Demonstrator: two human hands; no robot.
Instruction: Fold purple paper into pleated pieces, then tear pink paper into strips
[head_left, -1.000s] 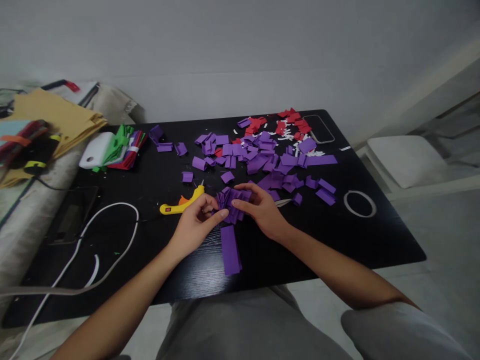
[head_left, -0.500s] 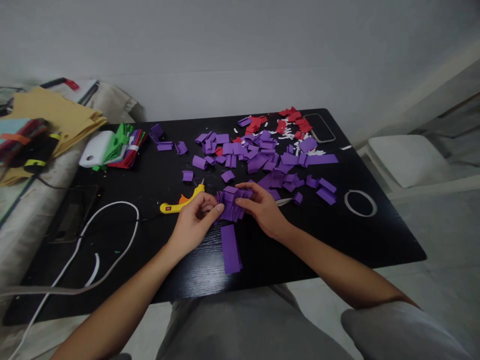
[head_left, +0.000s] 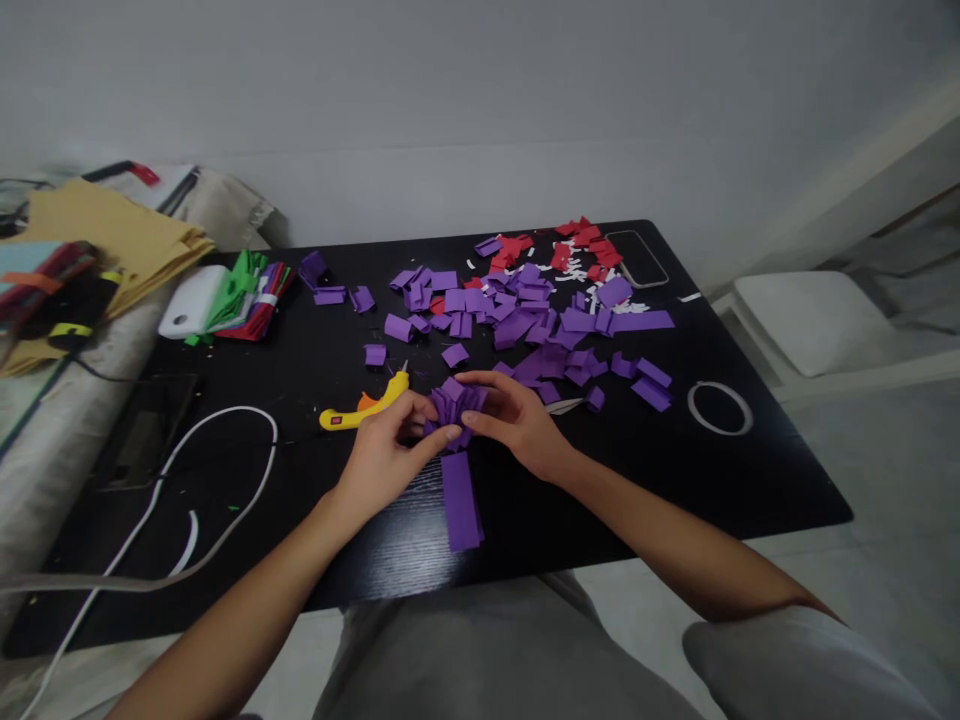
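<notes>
Between my two hands is a bunch of folded purple paper pieces, gathered in a clump just above the table. My left hand closes on its left side, thumb in front. From the right, my right hand grips the same clump with thumb and fingers; the fingertips behind it are hidden. Below the clump, a purple paper strip lies on the black table. A yellow glue gun rests just left of my left hand. Scissors lie partly hidden beside my right hand.
A heap of folded purple pieces spreads behind my hands, with red pieces and white scraps farther back. A white ring lies at right. At left are a white cable, a coloured paper bundle and a phone-like slab.
My right hand has shifted slightly left, pressing closer to my left hand. The purple clump between them is turned and squeezed narrower.
</notes>
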